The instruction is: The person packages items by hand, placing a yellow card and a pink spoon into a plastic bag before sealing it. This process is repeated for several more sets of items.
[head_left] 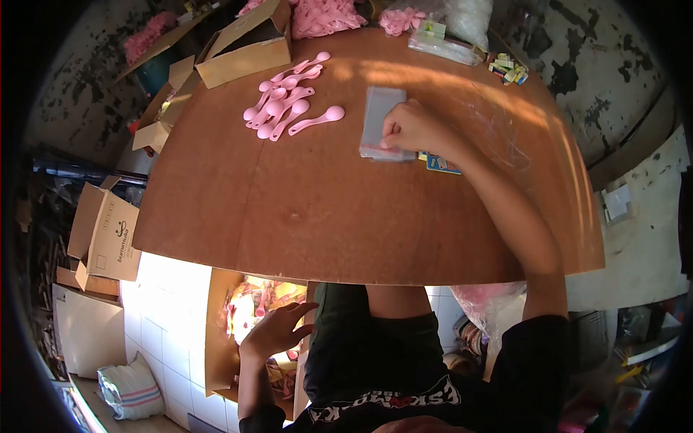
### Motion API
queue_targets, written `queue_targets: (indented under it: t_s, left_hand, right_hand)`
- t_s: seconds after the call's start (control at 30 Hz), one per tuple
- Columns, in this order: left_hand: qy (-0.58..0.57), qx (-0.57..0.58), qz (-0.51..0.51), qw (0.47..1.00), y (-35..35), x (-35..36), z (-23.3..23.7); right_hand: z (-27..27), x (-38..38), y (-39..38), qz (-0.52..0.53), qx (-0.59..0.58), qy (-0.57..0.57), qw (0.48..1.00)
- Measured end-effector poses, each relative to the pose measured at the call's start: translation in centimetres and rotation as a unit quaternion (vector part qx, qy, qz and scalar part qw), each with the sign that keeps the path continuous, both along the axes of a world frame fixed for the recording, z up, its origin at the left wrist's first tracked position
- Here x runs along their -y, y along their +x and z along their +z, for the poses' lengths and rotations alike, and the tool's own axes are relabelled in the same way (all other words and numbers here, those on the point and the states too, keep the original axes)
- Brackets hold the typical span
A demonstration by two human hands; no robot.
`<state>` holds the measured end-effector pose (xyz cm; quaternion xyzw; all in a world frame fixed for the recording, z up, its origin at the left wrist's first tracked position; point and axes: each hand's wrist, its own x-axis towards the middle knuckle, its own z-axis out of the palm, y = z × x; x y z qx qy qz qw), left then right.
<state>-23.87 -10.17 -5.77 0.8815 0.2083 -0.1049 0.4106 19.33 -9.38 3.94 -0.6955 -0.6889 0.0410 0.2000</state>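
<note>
My right hand [410, 128] rests over a stack of clear plastic bags [376, 115] on the table, its fingers pinched at the lower end of a bag by a reddish strip. Partly under my right forearm lies a blue and yellow printed card [440, 163]. Left of the bags, several pink plastic measuring spoons [277, 107] form a loose pile, with one spoon [317, 120] a little apart. Below the table edge, my left hand [278, 329] hangs open beside my leg, fingers apart and holding nothing, above a cardboard box [219, 339] of small colourful packets.
An open cardboard box [249, 54] stands at the table's back left. Bags of pink items [328, 18] and a clear plastic pack [446, 49] line the back edge. Small yellow and white boxes [509, 70] sit at the back right. Another carton [108, 231] stands left of the table.
</note>
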Motion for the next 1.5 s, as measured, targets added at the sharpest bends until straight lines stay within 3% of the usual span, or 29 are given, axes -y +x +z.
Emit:
queue_targets:
  t_s: [0.03, 0.17, 0.27, 0.33, 0.37, 0.43, 0.53, 0.57, 0.63, 0.67, 0.73, 0.77, 0.83, 0.97, 1.03, 1.1, 1.17, 1.33, 1.5]
  left_hand:
    - [-0.03, 0.026, -0.022, 0.999, 0.7, 0.2, 0.5]
    - [-0.116, 0.09, -0.143, 0.979, 3.1, 1.1, 3.6]
    - [-0.154, 0.167, -0.191, 0.955, 4.1, 1.2, 4.9]
    - [-0.146, 0.192, -0.182, 0.953, 4.6, 1.0, 6.0]
    - [-0.137, 0.215, -0.173, 0.951, 4.9, 0.8, 6.6]
    - [-0.106, 0.261, -0.136, 0.95, 5.5, 0.5, 7.9]
    - [-0.017, 0.315, 0.012, 0.949, 6.0, 0.2, 8.9]
    - [-0.019, 0.315, 0.014, 0.949, 6.8, 0.2, 9.2]
    - [0.187, 0.398, 0.185, 0.879, 8.8, 0.1, 9.8]
    - [0.186, 0.398, 0.185, 0.879, 9.4, -0.4, 10.0]
    - [0.326, 0.427, 0.124, 0.834, 10.3, -1.0, 10.5]
    - [0.324, 0.428, 0.121, 0.835, 10.3, -1.1, 10.2]
    - [0.126, 0.481, 0.002, 0.867, 10.1, -1.5, 9.5]
    - [0.046, 0.518, 0.047, 0.853, 9.7, -1.4, 8.5]
    - [0.015, 0.517, 0.09, 0.851, 9.1, -1.6, 8.5]
    - [-0.016, 0.515, 0.133, 0.847, 8.9, -1.4, 8.6]
    - [-0.138, 0.536, 0.201, 0.808, 9.0, -1.1, 9.0]
    - [-0.175, 0.527, 0.221, 0.802, 9.0, -1.1, 9.5]
    - [-0.184, 0.538, 0.233, 0.789, 9.6, -1.6, 9.3]
  right_hand:
    - [0.0, -0.6, 0.1, -0.008, -0.006, -0.062, 0.998]
    - [-0.7, -1.7, 0.3, -0.023, 0.029, -0.038, 0.999]
    - [-1.1, -1.8, 0.6, -0.04, 0.027, -0.088, 0.995]
    - [-1.5, -1.2, 0.5, -0.008, 0.044, 0.023, 0.999]
    - [-1.6, -1.0, 0.5, -0.007, 0.045, 0.023, 0.999]
    - [0.3, 0.6, -1.3, -0.061, 0.065, 0.079, 0.993]
    - [3.2, 3.4, -5.4, -0.057, 0.16, 0.114, 0.979]
    - [3.2, 4.2, -6.4, -0.015, 0.148, 0.128, 0.981]
    - [4.0, 6.2, -9.0, 0.063, 0.099, 0.097, 0.988]
    - [4.9, 7.3, -10.5, 0.098, 0.062, 0.05, 0.992]
    - [5.1, 9.1, -12.7, 0.153, 0.008, 0.042, 0.987]
    - [5.3, 9.9, -13.5, 0.167, -0.023, 0.039, 0.985]
    - [5.1, 10.9, -13.9, 0.175, -0.074, 0.048, 0.981]
    - [5.8, 12.0, -13.2, 0.134, -0.157, 0.038, 0.978]
    - [5.9, 12.3, -11.2, 0.1, -0.092, 0.043, 0.99]
    - [5.1, 12.1, -8.4, -0.007, 0.154, 0.096, 0.983]
    - [4.1, 12.1, -5.2, -0.043, 0.17, 0.061, 0.983]
    - [2.0, 12.3, -1.8, -0.105, 0.173, -0.004, 0.979]
    - [2.5, 11.9, -0.8, -0.123, 0.1, -0.018, 0.987]
